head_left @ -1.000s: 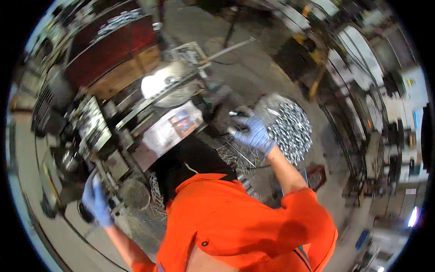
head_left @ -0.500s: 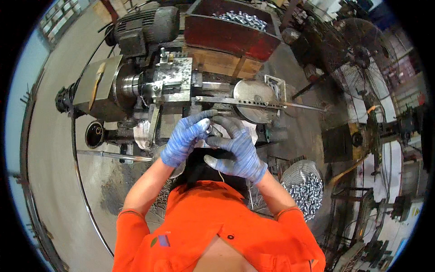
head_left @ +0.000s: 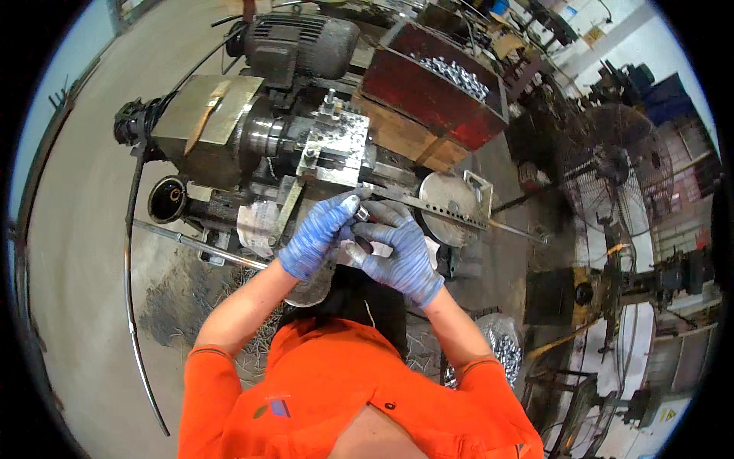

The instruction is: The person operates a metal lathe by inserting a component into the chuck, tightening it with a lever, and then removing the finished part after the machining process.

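Silver metal part between fingers of left hand, right hand

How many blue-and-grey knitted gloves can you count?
2. One is on the person's left hand, the other on the right hand, both close to a small shiny metal part.

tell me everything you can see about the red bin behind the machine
The red bin is a rectangular, open-topped container, dark red, scuffed and grimy, metal by its look. Small shiny metal parts lie heaped inside it. It stands upright, apparently resting on a wooden base, beyond the machine and to the right of the finned motor. Its underside is hidden.
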The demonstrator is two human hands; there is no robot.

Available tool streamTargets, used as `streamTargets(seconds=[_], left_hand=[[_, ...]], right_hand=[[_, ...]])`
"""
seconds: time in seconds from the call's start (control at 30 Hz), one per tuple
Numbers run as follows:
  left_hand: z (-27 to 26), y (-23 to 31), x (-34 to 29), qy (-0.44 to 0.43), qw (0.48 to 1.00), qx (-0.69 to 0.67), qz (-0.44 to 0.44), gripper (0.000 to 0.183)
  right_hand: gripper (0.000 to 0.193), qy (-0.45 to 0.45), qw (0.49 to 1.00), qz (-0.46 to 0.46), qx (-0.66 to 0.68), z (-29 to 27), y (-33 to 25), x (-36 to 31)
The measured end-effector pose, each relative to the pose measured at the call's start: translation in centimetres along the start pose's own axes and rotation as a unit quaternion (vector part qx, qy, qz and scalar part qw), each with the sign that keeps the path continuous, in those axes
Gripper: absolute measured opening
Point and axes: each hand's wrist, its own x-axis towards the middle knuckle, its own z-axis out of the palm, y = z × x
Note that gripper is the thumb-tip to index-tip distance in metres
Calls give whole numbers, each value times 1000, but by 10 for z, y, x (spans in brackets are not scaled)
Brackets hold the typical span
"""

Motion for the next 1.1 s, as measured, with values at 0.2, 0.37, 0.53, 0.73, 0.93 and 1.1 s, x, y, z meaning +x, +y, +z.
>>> streamTargets(seconds=[0.2, 0.37, 0.53, 0.73, 0.93, 1.1], left_hand=[[-54, 94, -90, 182, 905, 373, 98, 50], [-120, 166, -229, 438, 533, 724, 7, 44], [-180, 145, -357, 502, 354, 786, -77, 40], [-204, 86, -386, 603, 644, 464, -82, 44], [-184, 79, -370, 588, 480, 638, -132, 48], [-197, 78, -363, 586, 390, 684, -191, 40]], right_hand=[[36, -71, 996, -35, -29, 20, 13, 62], [50, -192, 960, -52, -195, 75, 31, 145], [60, -259, 936, -19, -238, 112, 46, 172], [55, -256, 939, -35, -228, 122, 57, 174], [48, -262, 945, -32, -192, 116, 52, 173], [52, -289, 928, -20, -233, 121, 41, 188]])
